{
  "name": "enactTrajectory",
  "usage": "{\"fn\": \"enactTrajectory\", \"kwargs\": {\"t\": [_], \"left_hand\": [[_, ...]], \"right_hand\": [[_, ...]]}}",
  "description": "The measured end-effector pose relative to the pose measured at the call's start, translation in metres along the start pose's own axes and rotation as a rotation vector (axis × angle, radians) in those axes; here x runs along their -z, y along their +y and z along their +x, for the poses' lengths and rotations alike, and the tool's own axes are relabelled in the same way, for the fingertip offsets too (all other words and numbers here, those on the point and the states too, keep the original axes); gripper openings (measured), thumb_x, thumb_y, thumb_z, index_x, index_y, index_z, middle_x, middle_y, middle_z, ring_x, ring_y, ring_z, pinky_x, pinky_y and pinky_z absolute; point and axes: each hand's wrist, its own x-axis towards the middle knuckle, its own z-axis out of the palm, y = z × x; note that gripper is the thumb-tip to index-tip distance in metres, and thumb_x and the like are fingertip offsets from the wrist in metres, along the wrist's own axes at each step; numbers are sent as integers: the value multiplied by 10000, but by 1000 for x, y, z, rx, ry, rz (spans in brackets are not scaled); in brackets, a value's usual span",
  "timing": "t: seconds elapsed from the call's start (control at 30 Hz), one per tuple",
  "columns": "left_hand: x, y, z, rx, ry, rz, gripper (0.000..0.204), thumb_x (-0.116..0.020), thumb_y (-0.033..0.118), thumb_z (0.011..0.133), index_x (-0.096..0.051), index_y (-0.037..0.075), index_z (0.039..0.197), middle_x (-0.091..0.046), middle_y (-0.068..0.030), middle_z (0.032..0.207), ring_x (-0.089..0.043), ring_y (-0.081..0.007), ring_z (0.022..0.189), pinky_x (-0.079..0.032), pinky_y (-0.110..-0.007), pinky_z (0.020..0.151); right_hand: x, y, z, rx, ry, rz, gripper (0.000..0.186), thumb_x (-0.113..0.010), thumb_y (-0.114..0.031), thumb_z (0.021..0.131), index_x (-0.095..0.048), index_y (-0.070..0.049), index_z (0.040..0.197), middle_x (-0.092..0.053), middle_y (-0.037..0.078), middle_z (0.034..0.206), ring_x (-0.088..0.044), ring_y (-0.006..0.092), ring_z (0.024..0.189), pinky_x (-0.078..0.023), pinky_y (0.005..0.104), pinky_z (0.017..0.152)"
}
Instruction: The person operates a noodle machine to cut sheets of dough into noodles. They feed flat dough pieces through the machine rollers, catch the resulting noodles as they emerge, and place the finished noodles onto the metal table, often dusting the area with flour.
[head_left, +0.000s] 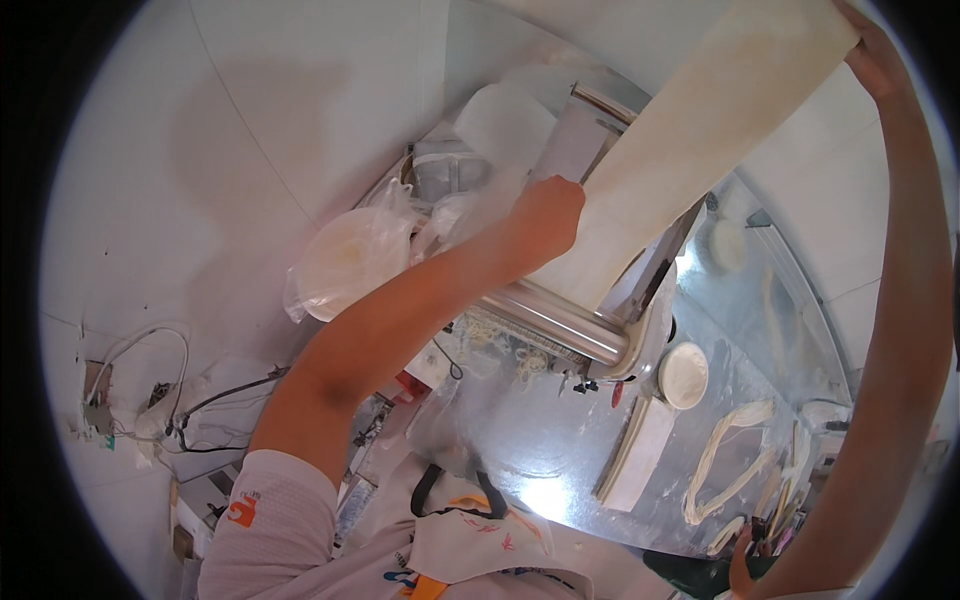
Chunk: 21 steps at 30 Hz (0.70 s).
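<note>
A long, pale dough sheet (690, 140) slopes from the upper right down to the metal roller (560, 322) of a noodle machine. My right hand (880, 62), raised high at the upper right, is closed on the sheet's top end. Beside the sheet's left edge, over the machine, my left hand (553, 215) is closed like a fist. Its fingers face away, so what they hold, if anything, is hidden. Thin noodle strands (525, 358) hang along the machine's cutter under the roller.
On the metal table (480, 425) are a round tub of white powder (683, 376), a flat pale slab (635, 455) and a noodle bundle (730, 460). Plastic bags (355, 260) lie left of the machine. Loose cables (185, 420) run by the wall. Part of another hand (741, 566) shows lower right.
</note>
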Motion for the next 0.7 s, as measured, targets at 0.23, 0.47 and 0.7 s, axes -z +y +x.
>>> {"fn": "enactTrajectory", "kwargs": {"t": [0.23,0.47,0.7], "left_hand": [[1,3,-6,43,-9,2,394,-911,106,623,-722,-4,951,-720,-214,1004,-690,-378,1038,-575,-437,902],[13,10,-37,4,213,-23,216,-808,151,799,-695,4,909,-715,-216,945,-701,-403,928,-568,-470,775],[82,49,-172,311,74,-595,215,-713,220,954,-703,6,946,-692,-80,755,-668,-186,691,-540,-341,668]], "right_hand": [[-6,11,5,-9,7,35,395,-462,-66,1078,-457,93,1439,-511,260,1468,-483,406,1376,-436,548,1159],[-15,21,13,-35,4,33,427,-471,-60,1070,-438,78,1473,-481,259,1506,-465,425,1392,-413,568,1171],[-10,34,24,-59,-34,75,414,-468,-54,1079,-437,135,1446,-476,278,1501,-461,414,1395,-414,561,1171]]}}
